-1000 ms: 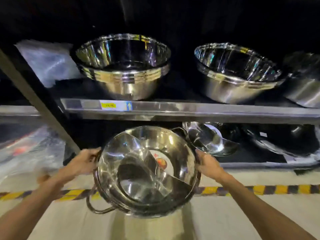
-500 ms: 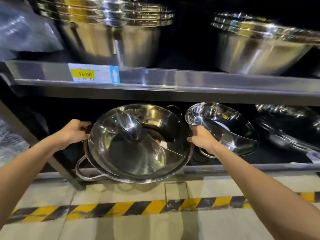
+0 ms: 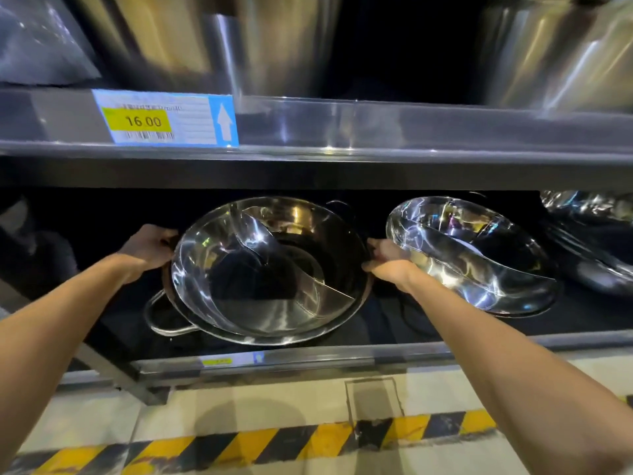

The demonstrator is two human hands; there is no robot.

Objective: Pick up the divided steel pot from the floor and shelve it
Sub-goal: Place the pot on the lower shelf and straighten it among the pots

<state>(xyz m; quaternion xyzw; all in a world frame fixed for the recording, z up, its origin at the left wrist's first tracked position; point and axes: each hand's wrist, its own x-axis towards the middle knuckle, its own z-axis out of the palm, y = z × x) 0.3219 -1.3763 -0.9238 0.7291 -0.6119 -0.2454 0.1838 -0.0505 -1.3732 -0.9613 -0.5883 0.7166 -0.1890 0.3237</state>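
Now 2 hands, left hand (image 3: 150,246) & right hand (image 3: 390,265), grip 1 divided pot (image 3: 270,269); 2nd pot (image 3: 472,255) beside.

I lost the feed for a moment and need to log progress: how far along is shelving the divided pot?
Done: the divided steel pot is off the floor and inside the bottom shelf, left of a second divided pot. In hand: the left hand and right hand grip its opposite rims, and it sits tilted toward the camera. Whether its base rests on the shelf cannot be told. Left: settle it and let go.
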